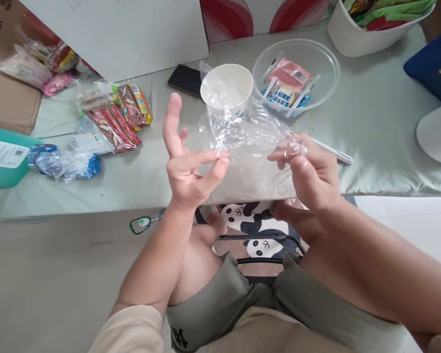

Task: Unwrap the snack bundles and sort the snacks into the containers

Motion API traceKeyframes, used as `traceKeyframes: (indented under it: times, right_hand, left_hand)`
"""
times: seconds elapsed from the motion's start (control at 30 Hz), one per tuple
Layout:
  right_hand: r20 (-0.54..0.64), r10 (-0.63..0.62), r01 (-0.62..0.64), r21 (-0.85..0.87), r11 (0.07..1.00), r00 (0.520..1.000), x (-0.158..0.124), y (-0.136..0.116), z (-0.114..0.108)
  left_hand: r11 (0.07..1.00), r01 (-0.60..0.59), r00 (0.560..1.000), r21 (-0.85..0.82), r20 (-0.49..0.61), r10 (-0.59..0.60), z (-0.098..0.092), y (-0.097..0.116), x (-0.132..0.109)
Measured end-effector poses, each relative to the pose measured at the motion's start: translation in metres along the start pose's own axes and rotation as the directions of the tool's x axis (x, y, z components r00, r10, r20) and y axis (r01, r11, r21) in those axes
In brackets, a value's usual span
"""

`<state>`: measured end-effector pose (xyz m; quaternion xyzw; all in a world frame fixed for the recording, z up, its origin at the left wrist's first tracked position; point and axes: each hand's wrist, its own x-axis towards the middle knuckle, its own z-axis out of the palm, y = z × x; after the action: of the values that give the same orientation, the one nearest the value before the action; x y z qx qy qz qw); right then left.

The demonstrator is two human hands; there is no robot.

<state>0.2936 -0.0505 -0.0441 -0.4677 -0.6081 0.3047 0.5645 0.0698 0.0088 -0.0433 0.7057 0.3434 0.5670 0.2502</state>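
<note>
A clear plastic bag [242, 130] is stretched between my two hands above the near edge of the table. My left hand [191, 174] pinches its left side between thumb and forefinger, the other fingers raised. At the right side, my right hand [312, 169] grips the bag, with part of the film over its fingers. Behind the bag stands a white paper cup [228, 73], partly seen through the film. Right of the cup, a clear round plastic bowl [332, 86] holds several small wrapped packets [288, 81].
A black phone [183, 79] lies left of the cup. Wrapped snacks [113, 122] and a blue wrapped bundle [66, 162] lie at left. A white pen-like stick [334, 151] lies by my right hand. A white box [132, 34] and white bin [375, 41] stand behind.
</note>
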Motion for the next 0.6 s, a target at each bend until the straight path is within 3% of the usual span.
traceKeyframes:
  times: [0.17, 0.33, 0.47, 0.6]
  right_hand:
    - [-0.039, -0.193, 0.173, -0.290, 0.941, 0.980, -0.002, -0.009, -0.002]
    - [0.008, -0.184, 0.175, -0.356, 0.918, 0.983, -0.008, -0.027, -0.009]
    - [0.065, -0.116, 0.129, -0.252, 0.959, 0.991, -0.009, -0.033, -0.011]
    - [-0.029, 0.026, -0.028, -0.051, 0.998, 0.999, -0.007, -0.027, -0.004]
  left_hand:
    - [0.996, -0.084, 0.990, 0.036, 0.115, 0.080, -0.005, -0.005, 0.003]
    - [0.975, -0.193, 0.944, -0.112, 0.251, 0.216, -0.003, 0.011, -0.002]
    - [0.982, -0.096, 0.953, -0.164, 0.269, 0.138, 0.001, 0.024, -0.006]
    - [0.963, 0.160, 0.974, -0.215, 0.194, -0.118, 0.003, 0.022, -0.003]
